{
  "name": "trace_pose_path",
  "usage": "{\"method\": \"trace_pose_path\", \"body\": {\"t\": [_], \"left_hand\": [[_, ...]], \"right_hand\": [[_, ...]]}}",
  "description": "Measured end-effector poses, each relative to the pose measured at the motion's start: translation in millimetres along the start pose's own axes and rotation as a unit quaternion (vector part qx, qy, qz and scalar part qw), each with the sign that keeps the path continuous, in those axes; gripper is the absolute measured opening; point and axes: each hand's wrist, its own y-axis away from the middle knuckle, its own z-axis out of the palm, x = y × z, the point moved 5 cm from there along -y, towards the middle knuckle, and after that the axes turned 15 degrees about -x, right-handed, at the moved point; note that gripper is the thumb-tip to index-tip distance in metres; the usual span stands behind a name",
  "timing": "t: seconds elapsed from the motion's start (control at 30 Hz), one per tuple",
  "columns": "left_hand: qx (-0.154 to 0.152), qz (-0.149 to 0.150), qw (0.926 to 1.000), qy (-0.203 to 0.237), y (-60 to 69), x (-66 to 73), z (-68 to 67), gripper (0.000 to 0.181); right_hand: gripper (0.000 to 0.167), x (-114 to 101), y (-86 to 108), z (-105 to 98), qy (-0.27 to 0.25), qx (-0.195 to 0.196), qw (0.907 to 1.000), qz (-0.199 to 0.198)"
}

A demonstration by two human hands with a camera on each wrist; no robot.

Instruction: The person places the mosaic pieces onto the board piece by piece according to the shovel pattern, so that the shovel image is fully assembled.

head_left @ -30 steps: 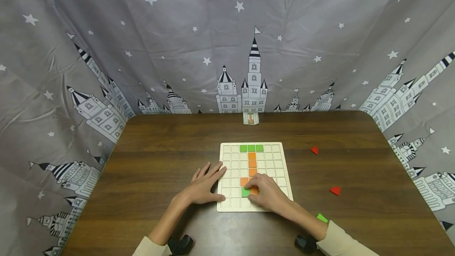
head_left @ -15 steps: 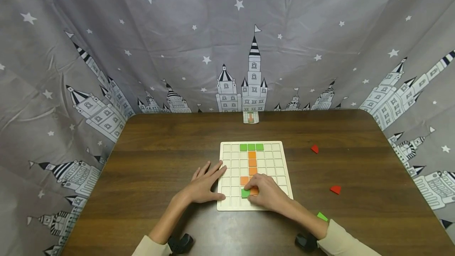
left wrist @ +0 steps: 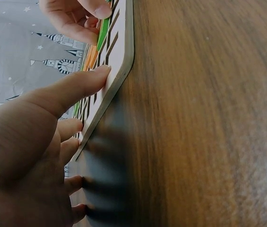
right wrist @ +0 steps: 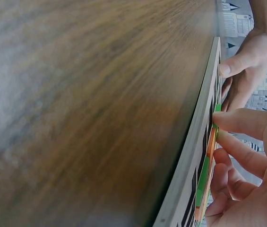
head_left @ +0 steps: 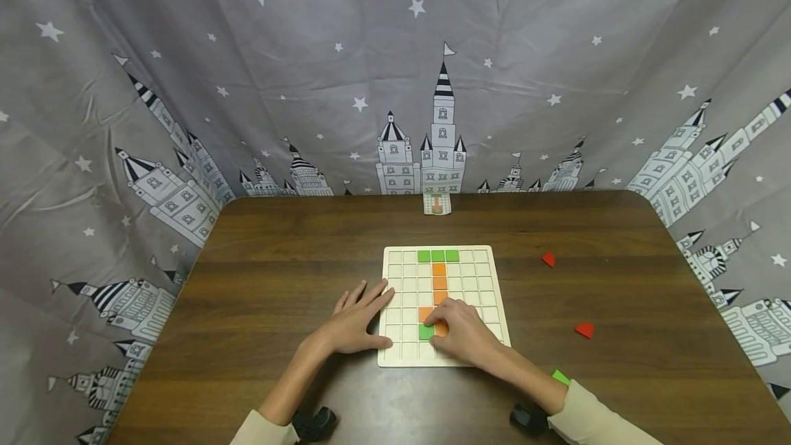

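Observation:
A cream wooden grid board [head_left: 395,356] lies on the table with coloured square tiles in its cells. My right hand [head_left: 466,335] pinches a green square tile [head_left: 425,332] between thumb and index finger, low on the board, just nearer than an orange tile [head_left: 424,314]. In the left wrist view this green tile [left wrist: 103,35] leans a little at the fingertips. My left hand [head_left: 352,325] rests spread along the board's left edge, its thumb [left wrist: 98,78] on the near corner. Under my right hand, another green tile [right wrist: 202,182] shows only in the right wrist view.
Three green tiles [head_left: 438,256] line the board's far row, with orange tiles [head_left: 439,282] in a column below. Two red pieces [head_left: 583,330] and a green piece [head_left: 560,377] lie to the right. A small pattern card [head_left: 437,204] stands at the table's back edge.
The pinched green tile has shifted slightly away from me, closer to the orange tile, with my right hand moving along. My left hand has stayed in place.

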Motion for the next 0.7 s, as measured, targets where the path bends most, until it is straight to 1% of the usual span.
{"method": "trace_pose_path", "body": {"t": [0.2,0.37,0.7], "left_hand": [[0.003,0.002,1.0,-0.004,0.0,0.7,0.0,0.09],[0.002,0.002,1.0,-0.004,-0.3,0.3,0.7,0.09],[0.002,0.004,1.0,-0.004,0.5,0.0,0.8,0.089]], "right_hand": [[0.015,0.2,1.1,1.0,-0.007,0.0,1.0,0.0],[0.014,0.6,0.1,1.6,-0.001,0.008,1.0,-0.005],[0.013,1.4,-2.4,2.8,0.009,0.007,0.9999,0.01]]}}
